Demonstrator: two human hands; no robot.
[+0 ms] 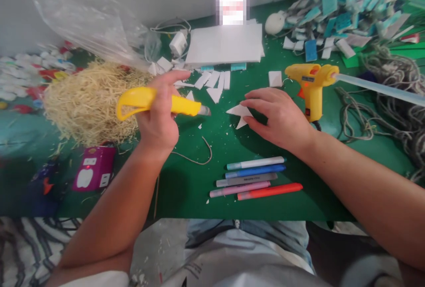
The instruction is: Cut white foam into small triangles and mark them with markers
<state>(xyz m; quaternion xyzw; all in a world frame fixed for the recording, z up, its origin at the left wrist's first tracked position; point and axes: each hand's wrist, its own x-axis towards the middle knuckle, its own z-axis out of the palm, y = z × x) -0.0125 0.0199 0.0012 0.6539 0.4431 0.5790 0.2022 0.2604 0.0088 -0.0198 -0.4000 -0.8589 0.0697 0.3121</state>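
L hand (162,112) is gripping a yellow utility knife (186,104), fingers wrapping the handle w/ one finger extending above it; the blade is exposed and pointing toward the R hand (277,116), apart from its white piece. R hand's fingers are bending and slightly spreading, thumb and fingertips touching the pointed, notched white piece (239,110) over the green table (195,194); can't tell whether they're pinching or just pressing it. The piece is sitting approx. midway btwn knife and R wrist.

Yellow hot glue gun (314,90) is resting just beyond the R forearm w/ a translucent glue stick (378,88) sticking out the back. Five markers (255,162) are lying side by side nearer the body. White strips (212,79) are lying past the knife, and white sheets (226,43) are stacking up behind them. Pile of pale shredded straw (89,101) is sitting beside the L hand, w/ a clear plastic bag (96,25) behind & a magenta box (94,168) nearer the body. Gray cord (357,118) is tangling at far R.
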